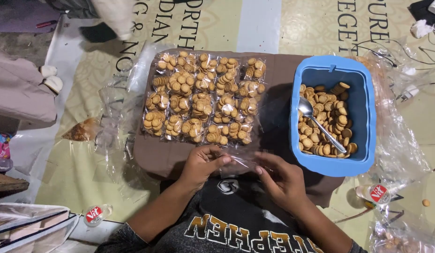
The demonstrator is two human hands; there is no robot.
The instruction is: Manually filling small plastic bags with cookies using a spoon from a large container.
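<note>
A: What are the hands doing?

B: The left hand (202, 165) and right hand (281, 178) are both pinching an empty clear bag (240, 164), fingers closed on its edges; the bag is hanging between them, just in front of the brown board (278, 75), below the packed rows.

A: What could be going wrong from here?

B: The film is looking thin and slippery, so I am guessing it may be slipping from the fingertips or staying stuck shut; a careless elbow could also be nudging the blue tub (333, 115), which is sitting just beside the right hand, and spilling biscuits.

A: And the counts?

B: I am counting roughly twenty filled packets (204, 99) in about four rows, though overlaps are making an exact number uncertain; one tub; one spoon (320, 124) lying in the loose biscuits (326, 119), which are too many to count; one bag in hand; two small red-capped bottles (95, 214), one at each side; a heap of spare bags (115, 117) to the left.
</note>
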